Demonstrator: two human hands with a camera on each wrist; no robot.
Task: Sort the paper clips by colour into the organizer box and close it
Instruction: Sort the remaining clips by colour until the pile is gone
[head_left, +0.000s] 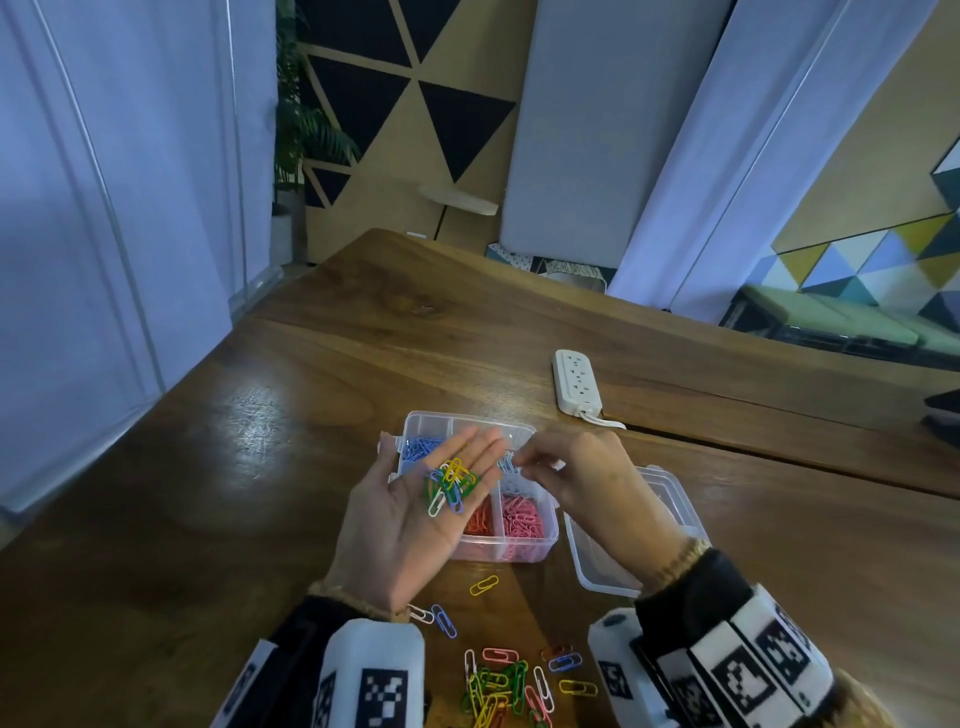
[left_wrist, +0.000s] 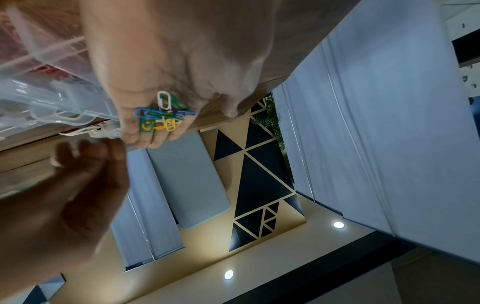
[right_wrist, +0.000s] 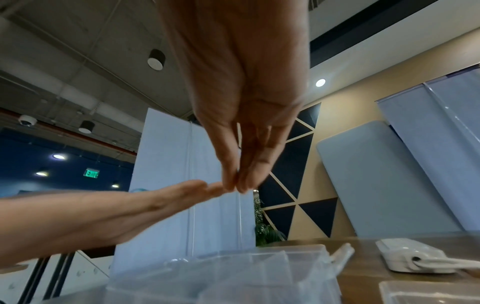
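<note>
Mid-frame, the left hand (head_left: 410, 512) is lying flat, cradling mixed clips (head_left: 449, 483) and hiding half the box (head_left: 519, 540); the right hand (head_left: 582, 473) is pinching (contents unclear).

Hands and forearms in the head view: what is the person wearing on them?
Both forearms have dark sleeves. Each wrist carries a white camera housing with black-and-white square marker patterns. A gold-coloured beaded bracelet sits behind the right hand, and a similar one behind the left hand. The hands are bare.
</note>
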